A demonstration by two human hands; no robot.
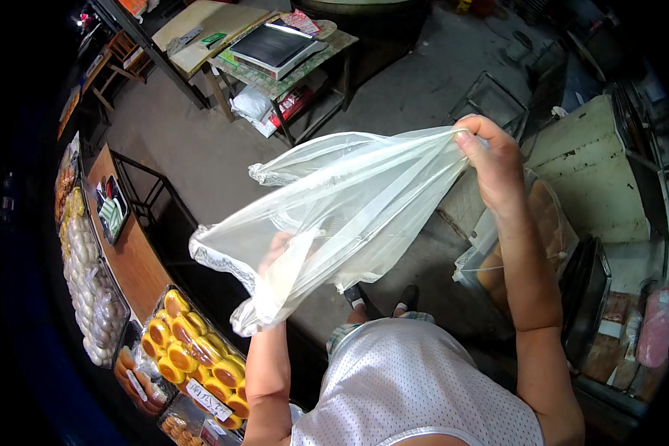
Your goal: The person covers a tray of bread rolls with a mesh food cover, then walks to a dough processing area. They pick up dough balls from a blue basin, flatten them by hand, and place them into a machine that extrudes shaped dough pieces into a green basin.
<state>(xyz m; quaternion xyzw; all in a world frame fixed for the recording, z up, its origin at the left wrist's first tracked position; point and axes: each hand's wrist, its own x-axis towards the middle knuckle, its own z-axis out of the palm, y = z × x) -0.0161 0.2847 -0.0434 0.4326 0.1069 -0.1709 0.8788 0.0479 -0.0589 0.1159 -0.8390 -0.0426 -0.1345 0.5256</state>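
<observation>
A translucent white plastic bag (pixel 379 201) stretches across the middle of the view, its gathered end at the upper right. My right hand (pixel 490 152) pinches that end between thumb and fingers. The bag's loose, crinkled edges hang toward the left. My left hand (pixel 276 256) is at the lower left part of the bag, seen dimly through the film. Whether it is inside the bag or behind it, and how its fingers are bent, is hidden by the plastic. Nothing else shows in the bag.
Packed round yellow buns (pixel 193 342) with brown tops lie at the lower left. Bagged white buns (pixel 85 275) stand beyond them, beside a wooden board (pixel 130 245) with a small tray (pixel 111 208). A table (pixel 305 74) is ahead. At right are a bagged bread crate (pixel 490 260) and a pale green cabinet (pixel 595 163).
</observation>
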